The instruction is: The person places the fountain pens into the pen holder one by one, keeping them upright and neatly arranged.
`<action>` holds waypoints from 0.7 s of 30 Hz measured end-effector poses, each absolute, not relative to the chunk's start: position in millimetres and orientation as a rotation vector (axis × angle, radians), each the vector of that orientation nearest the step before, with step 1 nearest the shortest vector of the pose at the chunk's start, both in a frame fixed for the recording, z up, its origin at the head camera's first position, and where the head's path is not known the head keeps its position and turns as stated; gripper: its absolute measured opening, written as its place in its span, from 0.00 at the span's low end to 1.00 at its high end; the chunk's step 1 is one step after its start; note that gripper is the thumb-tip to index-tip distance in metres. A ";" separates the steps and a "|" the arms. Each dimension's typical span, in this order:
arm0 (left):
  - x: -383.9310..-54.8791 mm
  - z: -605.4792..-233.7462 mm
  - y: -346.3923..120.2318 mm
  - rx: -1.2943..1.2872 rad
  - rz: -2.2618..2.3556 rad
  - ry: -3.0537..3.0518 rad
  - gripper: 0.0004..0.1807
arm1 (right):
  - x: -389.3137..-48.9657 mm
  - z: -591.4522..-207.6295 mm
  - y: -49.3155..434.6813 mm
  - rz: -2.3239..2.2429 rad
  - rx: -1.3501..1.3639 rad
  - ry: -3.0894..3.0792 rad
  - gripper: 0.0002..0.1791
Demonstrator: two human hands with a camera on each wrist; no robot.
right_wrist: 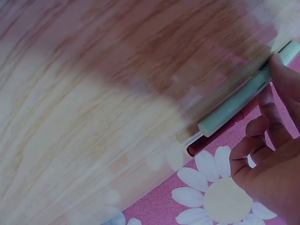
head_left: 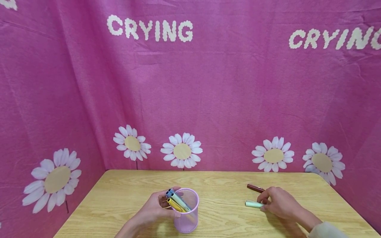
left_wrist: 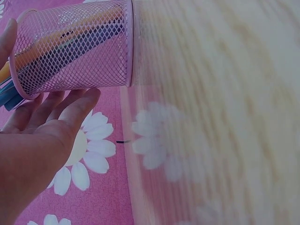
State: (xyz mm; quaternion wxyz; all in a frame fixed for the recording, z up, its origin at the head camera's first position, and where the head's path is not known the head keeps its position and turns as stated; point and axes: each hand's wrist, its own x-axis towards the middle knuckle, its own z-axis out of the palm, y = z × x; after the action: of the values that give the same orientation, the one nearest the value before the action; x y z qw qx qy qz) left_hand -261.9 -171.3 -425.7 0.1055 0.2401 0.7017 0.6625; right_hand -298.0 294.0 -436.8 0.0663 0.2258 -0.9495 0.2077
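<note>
My left hand (head_left: 151, 210) holds a pink mesh pen cup (head_left: 186, 224) near its rim, thumb on one side and fingers on the other. Several pens lean in the cup, among them a yellow pen (head_left: 175, 205) and a pale green one (head_left: 179, 200). In the left wrist view the cup (left_wrist: 89, 61) appears sideways, its base against the tabletop. Further right, my right hand (head_left: 279, 203) pinches a mint green pen (head_left: 253, 204) between thumb and fingers, low over the table. Just behind it lies a dark red pen (head_left: 254, 188), partly covered by the hand.
The wooden table (head_left: 220, 211) ends at a pink cloth backdrop (head_left: 220, 92) with printed daisies and lettering. The cloth also hangs along the left and right sides.
</note>
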 end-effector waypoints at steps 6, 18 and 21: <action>-261.5 -424.9 -171.1 0.697 1.946 2.071 0.40 | -297.9 -437.5 292.8 0.636 0.680 -2.883 0.11; -262.2 -426.2 -171.3 0.714 1.944 2.062 0.41 | -294.4 -437.0 290.8 0.618 0.720 -2.882 0.11; -262.2 -426.3 -172.1 0.725 1.951 2.058 0.41 | -292.8 -436.5 290.1 0.613 0.732 -2.875 0.11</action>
State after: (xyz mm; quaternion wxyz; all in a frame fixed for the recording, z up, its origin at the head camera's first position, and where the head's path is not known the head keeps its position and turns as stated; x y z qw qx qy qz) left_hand -262.2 -172.1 -426.3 0.1074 0.2462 0.6991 0.6627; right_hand -292.8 290.1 -436.5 0.0560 0.2411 -0.9475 0.2022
